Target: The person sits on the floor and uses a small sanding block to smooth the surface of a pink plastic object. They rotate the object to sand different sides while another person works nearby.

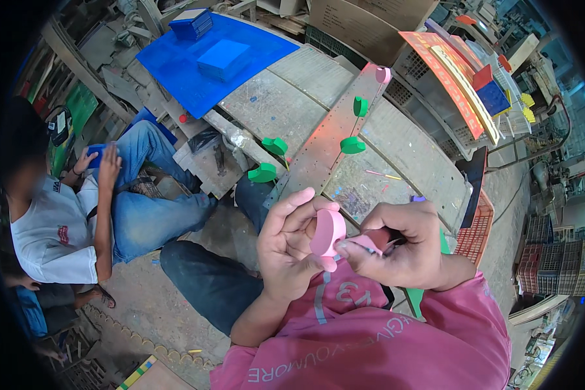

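Observation:
My left hand is closed round a pink curved block, its fingers behind the piece and its thumb at the lower end. Close against it, my right hand pinches a small folded piece, pinkish with a brown part; its kind is not clear. The fingertips of my right hand meet the block's right side. Beyond my hands, a long drilled board lies across the bench. Several green shaped pieces stand out from it on thin sticks, and a pink piece is at its far end.
The wooden bench carries a blue sheet with stacked blue blocks. On the left a seated person holds a blue block. An orange crate stands right; cardboard boxes stand behind.

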Motion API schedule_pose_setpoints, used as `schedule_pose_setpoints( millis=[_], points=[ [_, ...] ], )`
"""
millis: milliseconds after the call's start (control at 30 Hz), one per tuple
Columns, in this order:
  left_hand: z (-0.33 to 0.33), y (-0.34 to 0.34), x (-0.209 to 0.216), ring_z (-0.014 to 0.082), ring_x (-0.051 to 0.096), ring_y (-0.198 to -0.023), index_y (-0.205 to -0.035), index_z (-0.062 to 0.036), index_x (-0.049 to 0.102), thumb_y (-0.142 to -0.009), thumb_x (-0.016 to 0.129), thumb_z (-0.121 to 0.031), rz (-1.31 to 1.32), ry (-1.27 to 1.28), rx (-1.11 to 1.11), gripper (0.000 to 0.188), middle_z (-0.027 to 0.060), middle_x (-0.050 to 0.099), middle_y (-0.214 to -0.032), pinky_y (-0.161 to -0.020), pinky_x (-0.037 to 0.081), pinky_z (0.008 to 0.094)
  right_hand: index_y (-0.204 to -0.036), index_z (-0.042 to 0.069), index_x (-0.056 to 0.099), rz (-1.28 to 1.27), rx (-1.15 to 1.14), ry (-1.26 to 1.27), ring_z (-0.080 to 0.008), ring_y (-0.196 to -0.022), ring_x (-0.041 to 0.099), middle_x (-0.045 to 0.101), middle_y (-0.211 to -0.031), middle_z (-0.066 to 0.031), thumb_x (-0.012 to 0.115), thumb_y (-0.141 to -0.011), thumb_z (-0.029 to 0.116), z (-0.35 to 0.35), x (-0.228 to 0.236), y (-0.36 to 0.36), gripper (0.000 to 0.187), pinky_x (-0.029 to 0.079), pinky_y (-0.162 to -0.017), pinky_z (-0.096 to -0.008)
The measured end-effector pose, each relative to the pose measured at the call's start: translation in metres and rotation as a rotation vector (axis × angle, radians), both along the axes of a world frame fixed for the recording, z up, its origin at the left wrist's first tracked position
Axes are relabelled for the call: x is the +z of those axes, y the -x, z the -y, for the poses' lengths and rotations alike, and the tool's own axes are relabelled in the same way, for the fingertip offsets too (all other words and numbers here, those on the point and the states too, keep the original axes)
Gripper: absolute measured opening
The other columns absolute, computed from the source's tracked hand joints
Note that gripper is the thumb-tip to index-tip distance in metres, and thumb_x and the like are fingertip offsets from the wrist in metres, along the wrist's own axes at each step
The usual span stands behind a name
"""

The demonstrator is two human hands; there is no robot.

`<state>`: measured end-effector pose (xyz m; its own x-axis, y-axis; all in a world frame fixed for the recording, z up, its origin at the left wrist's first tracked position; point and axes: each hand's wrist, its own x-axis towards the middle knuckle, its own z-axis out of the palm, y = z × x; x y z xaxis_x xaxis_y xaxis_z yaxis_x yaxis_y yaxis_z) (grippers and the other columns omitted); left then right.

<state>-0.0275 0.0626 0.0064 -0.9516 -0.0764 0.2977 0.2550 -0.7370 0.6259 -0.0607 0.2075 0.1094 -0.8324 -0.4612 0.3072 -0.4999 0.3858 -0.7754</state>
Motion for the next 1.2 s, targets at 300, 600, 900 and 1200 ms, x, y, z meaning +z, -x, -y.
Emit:
schedule_pose_setpoints(
  millis=[300,600,900,1200],
  points=[
    [0.001,0.000,-0.003,0.0209,0.057,-0.104,-0.131,0.0033,0.031,-0.065,0.082,-0.009,-0.004,0.023,0.012,0.084,0.0195,0.051,-0.122,-0.087,0.049,0.0309,-0.057,0.003,0.051,-0.017,-0.003,0.023,-0.0083,-0.038,0.045,0.045,-0.045,-0.0026,0.077,-0.067,0.011,0.001,-0.006,0.000,0.029,0.032,-0.037,-0.0231],
    [-0.001,0.003,-0.002,0.0209,0.057,-0.105,-0.131,0.0035,0.032,-0.067,0.080,-0.007,-0.009,0.016,0.000,0.081,0.0190,0.052,-0.122,-0.088,0.048,0.0311,-0.058,0.003,0.053,-0.007,0.031,0.046,-0.0050,-0.041,0.045,0.047,-0.045,-0.0017,0.077,-0.067,0.011,-0.003,-0.009,0.006,0.026,0.033,-0.038,-0.0215],
    [-0.001,0.006,-0.004,0.0212,0.056,-0.107,-0.129,0.0038,0.033,-0.069,0.078,-0.005,0.013,0.039,0.013,0.075,0.0200,0.052,-0.122,-0.090,0.048,0.0314,-0.059,0.003,0.055,0.002,0.016,0.031,-0.0067,-0.041,0.047,0.049,-0.046,-0.0024,0.077,-0.066,0.011,-0.004,-0.013,0.013,0.024,0.035,-0.038,-0.0215],
    [-0.001,0.007,-0.006,0.0218,0.056,-0.109,-0.128,0.0037,0.034,-0.070,0.078,-0.004,0.038,0.046,0.025,0.073,0.0204,0.051,-0.122,-0.091,0.047,0.0311,-0.059,0.003,0.055,-0.022,0.001,0.052,-0.0071,-0.040,0.046,0.048,-0.046,-0.0022,0.078,-0.065,0.012,-0.004,-0.021,0.023,0.025,0.034,-0.038,-0.0219]
  ],
)
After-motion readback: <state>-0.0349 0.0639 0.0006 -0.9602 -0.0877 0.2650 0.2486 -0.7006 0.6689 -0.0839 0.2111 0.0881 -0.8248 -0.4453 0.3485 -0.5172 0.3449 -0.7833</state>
